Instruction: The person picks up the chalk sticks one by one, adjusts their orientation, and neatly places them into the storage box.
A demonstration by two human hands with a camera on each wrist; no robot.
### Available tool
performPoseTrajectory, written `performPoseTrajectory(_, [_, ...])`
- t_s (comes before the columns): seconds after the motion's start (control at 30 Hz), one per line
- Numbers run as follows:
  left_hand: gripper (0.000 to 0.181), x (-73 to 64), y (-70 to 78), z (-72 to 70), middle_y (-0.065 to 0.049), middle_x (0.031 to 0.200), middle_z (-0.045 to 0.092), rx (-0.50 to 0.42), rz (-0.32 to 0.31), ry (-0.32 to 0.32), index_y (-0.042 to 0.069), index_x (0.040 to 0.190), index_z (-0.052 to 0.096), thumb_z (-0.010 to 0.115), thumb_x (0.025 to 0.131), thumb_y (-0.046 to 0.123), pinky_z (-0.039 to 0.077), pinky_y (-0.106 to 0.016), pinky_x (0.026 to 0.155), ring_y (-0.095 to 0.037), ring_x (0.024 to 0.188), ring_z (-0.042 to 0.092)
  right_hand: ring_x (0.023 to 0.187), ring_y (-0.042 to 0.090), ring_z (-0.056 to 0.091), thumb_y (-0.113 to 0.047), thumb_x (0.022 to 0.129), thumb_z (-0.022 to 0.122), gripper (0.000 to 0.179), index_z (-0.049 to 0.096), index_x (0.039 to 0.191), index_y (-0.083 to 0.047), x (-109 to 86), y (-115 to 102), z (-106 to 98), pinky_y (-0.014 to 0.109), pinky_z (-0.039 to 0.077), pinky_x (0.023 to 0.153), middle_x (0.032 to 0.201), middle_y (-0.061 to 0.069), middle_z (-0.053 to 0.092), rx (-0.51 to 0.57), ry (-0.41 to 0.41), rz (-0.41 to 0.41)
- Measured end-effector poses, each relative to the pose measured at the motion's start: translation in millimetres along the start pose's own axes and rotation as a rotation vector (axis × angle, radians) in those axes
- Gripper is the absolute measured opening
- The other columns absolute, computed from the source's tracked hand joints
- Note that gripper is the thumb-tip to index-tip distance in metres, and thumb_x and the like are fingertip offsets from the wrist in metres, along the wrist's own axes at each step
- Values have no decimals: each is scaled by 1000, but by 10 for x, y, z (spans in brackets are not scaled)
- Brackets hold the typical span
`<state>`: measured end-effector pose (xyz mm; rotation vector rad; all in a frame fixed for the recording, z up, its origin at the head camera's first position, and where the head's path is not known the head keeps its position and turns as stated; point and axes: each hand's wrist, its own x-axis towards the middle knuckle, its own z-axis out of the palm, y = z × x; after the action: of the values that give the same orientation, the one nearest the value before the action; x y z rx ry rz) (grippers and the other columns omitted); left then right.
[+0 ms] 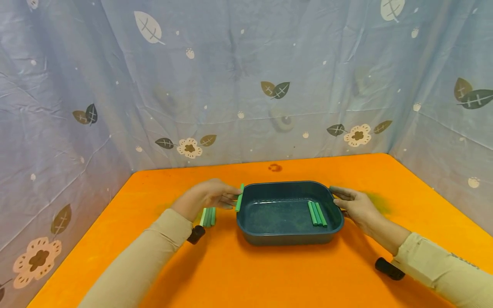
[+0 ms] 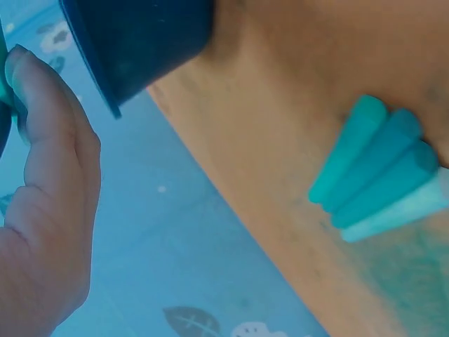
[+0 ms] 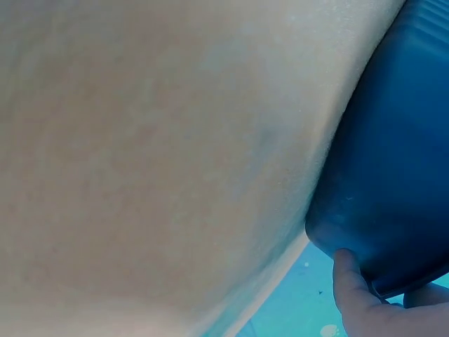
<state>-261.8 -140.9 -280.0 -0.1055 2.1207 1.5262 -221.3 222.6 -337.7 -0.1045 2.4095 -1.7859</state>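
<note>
My left hand (image 1: pixel 209 194) pinches a green chalk-like stick (image 1: pixel 239 199) between thumb and fingers, beside the left end of a dark teal rectangular basin (image 1: pixel 285 239). In the head view the stick overlaps the basin's rim. My right hand (image 1: pixel 358 207) grips the basin's right end, and in the right wrist view a thumb (image 3: pixel 349 281) presses against its outer wall near a corner. Three green sticks (image 1: pixel 317 214) lie side by side inside the basin, toward the right. Several more green sticks (image 2: pixel 379 165), one much paler, lie together on the table below my left hand.
An orange cloth (image 1: pixel 269 278) covers the table, with a greenish smudge (image 1: pixel 379 202) right of the basin and a reddish ring mark (image 1: pixel 275 167) behind it. Patterned blue-grey curtains (image 1: pixel 231 85) enclose the back and sides. A black wrist device (image 1: pixel 389 268) hangs under the right sleeve.
</note>
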Motion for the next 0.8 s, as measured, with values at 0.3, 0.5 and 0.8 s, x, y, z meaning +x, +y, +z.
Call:
performPoseTrajectory(0.3, [32,35,157,170,-9,91,65,41,-28,-14,-7,121,59,62,97,14,55,-34,88,-22,87,64,97,2,55,-5,104,42,53,20,151,6,0,-3,2,24,53,78,154,30,21,12,-3,-4])
performPoseTrajectory(0.5, [34,88,243,307,-10,94,65,49,-56,-48,-6,124,59,63,97,15,54,-34,90,-25,94,65,102,6,54,-5,104,42,53,20,151,6,7,3,2,24,53,79,154,29,21,9,-1,-6])
performPoseTrajectory(0.8, [29,168,371,506,-8,88,64,40,-97,-79,-2,120,61,64,96,15,53,-36,94,-29,104,63,99,4,55,-5,104,42,53,21,151,6,7,5,1,23,53,78,153,29,22,15,3,-9])
